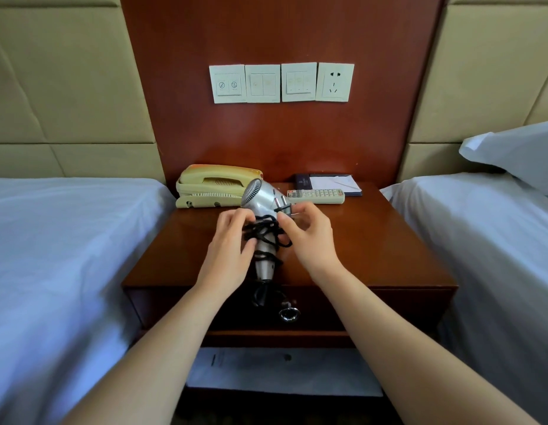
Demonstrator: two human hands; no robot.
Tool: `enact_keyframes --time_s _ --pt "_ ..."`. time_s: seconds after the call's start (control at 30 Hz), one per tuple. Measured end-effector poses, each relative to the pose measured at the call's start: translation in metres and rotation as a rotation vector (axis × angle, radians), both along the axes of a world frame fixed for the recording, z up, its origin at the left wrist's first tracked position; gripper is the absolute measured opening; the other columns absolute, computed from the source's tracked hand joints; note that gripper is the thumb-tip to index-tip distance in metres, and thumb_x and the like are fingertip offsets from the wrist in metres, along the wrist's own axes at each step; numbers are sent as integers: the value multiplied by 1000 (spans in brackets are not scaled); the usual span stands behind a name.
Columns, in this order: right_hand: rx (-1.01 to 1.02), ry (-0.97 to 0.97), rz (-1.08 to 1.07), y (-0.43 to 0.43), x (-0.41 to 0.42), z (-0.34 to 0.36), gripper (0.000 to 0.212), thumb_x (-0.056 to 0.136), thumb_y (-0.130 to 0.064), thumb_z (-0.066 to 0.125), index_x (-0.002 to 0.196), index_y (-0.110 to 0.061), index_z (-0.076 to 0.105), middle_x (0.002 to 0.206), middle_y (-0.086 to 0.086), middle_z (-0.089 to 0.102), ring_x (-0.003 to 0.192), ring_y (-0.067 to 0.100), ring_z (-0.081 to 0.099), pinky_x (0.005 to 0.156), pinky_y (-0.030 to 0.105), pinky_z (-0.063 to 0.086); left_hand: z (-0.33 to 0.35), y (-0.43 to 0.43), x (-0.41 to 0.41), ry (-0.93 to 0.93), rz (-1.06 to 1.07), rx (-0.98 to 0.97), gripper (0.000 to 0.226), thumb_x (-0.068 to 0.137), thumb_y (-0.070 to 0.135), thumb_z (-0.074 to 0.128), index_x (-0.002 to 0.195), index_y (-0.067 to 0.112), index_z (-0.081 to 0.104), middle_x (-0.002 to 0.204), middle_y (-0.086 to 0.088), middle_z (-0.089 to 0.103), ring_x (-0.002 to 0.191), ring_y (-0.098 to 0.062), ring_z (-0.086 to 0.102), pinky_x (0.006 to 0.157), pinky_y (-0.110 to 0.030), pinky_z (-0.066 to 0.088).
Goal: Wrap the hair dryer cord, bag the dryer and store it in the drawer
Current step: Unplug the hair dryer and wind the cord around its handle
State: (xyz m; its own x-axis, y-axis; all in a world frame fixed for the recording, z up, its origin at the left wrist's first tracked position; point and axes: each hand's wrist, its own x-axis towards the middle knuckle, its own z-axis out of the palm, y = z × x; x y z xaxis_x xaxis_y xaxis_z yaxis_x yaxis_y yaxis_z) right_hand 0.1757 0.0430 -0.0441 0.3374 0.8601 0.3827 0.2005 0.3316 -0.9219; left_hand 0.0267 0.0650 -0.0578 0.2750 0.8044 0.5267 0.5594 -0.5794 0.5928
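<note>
A: Where was the dryer (260,196) held, and why?
B: It was held at the centre of the frame, above the nightstand (373,240), so that the cord (263,233) could be wound round the handle. Handle and coils were gripped together by the left hand (232,240), seemingly to stop the turns slipping.
A: And the right hand (306,231)?
B: The plug (281,207) was pinched in its curled fingers, close against the barrel. Tucking the end in was judged to be the next move. 1 loop hung lower, in front of the drawer (343,311), which looked closed. No bag could be identified with certainty.
</note>
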Motion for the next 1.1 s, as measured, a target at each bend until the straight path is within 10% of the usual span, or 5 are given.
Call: enact_keyframes --time_s 0.1,0.33,0.47,0.83,1.1 --pt "-43 -202 -28 7 -3 -6 11 87 -30 61 88 -19 61 59 -2 60 53 12 55 57 29 44 -5 3 -6 55 8 -42 16 91 14 57 105 19 52 113 11 39 99 -21 56 84 -43 50" --pt "-105 -499 -1 12 2 4 19 94 -26 51 100 -18 66 79 -3 64 75 14 59 71 30 45 -1 1 1 183 90 66 9 94 24 53 98 16 54 110 3 51 97 -20 53 65 -32 40" --pt "-42 -545 38 17 6 9 6 90 -21 57 87 -16 57 59 -6 47 53 10 40 52 18 31 3 1 -3 141 73 119 9 96 19 49 99 12 53 107 -1 55 86 -32 60 72 -44 49" --pt "-138 -543 447 23 17 27 21 95 -11 50 78 -22 56 78 -5 53 73 8 48 69 18 39 8 3 -11 22 -67 -52 29 96 13 49 123 20 52 113 3 63 101 -15 61 90 -34 48" --pt "-270 -646 520 14 14 34 21 98 -13 44 84 -22 56 87 -5 50 85 7 45 75 11 36 14 3 -10 -122 -229 -259 16 84 10 67 82 24 60 88 0 66 73 -9 65 76 -26 48"
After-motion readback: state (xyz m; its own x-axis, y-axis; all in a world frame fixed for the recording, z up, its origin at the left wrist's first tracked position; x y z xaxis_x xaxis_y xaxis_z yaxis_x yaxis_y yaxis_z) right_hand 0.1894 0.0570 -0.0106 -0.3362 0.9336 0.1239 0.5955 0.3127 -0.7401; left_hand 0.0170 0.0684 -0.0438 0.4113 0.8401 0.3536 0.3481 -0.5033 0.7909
